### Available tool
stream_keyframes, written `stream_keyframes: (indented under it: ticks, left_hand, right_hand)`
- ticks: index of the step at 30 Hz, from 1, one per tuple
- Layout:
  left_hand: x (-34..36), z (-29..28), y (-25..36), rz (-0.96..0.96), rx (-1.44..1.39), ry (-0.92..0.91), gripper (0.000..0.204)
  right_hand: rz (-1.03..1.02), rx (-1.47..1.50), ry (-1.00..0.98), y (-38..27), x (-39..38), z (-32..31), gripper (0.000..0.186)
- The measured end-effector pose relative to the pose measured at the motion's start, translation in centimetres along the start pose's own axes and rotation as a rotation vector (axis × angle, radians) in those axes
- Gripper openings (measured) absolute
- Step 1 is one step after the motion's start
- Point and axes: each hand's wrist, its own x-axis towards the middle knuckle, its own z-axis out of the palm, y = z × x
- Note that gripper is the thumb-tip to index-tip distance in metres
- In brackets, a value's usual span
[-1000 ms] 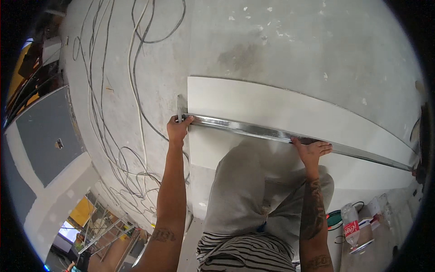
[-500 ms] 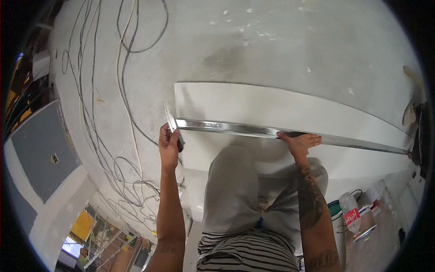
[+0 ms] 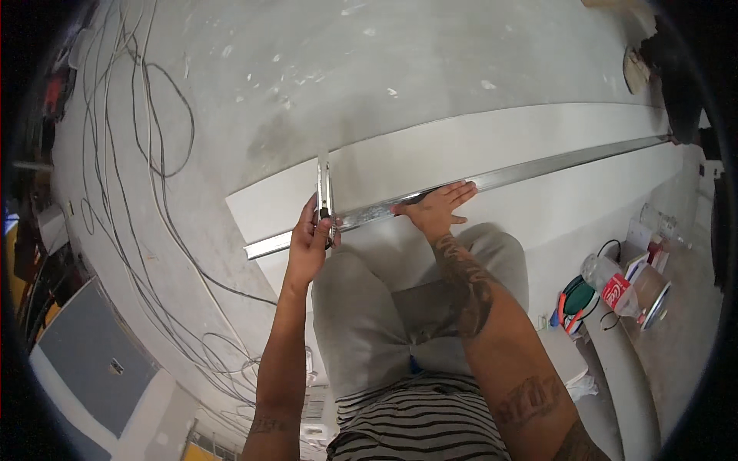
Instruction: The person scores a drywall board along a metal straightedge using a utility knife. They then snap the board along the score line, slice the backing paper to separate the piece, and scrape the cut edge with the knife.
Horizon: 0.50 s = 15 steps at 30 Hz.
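Observation:
A long silver metal channel (image 3: pixel 538 165) lies slantwise across a pale sheet of board (image 3: pixel 369 150) on the floor, its left end reaching the board's left edge. My left hand (image 3: pixel 307 250) is closed around a utility knife (image 3: pixel 324 188), which points away from me with its blade out. The knife is over the channel, near its left part; whether the blade touches the board I cannot tell. My right hand (image 3: pixel 437 211) lies on the channel with its fingers stretched out flat, pressing it against the board. My knees are at the board's near edge.
Loose cables (image 3: pixel 154 184) run over the concrete floor on the left. A person in dark clothes (image 3: pixel 676 84) is at the channel's far right end. A plastic bottle (image 3: pixel 615 290) and a green round object (image 3: pixel 578 296) lie at the right. A grey panel (image 3: pixel 100 361) stands lower left.
The view has turned, so board and channel now slope up to the right. My left hand has brought the knife from the channel's left end to the right, with the blade now pointing straight away.

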Motion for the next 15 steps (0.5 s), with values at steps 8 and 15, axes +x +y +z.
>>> stream_keyframes:
  ticks: [8, 15]
  left_hand:
    - [2.0, 1.3, 1.6, -0.101, 0.019, -0.052, 0.043]
    - [5.3, 4.3, 1.9, -0.137, 0.853, -0.223, 0.026]
  right_hand:
    - [-0.014, 0.026, 0.038, -0.1, -0.3, -0.5, 0.155]
    - [-0.004, -0.003, 0.045, 0.2, 0.2, -0.1, 0.156]
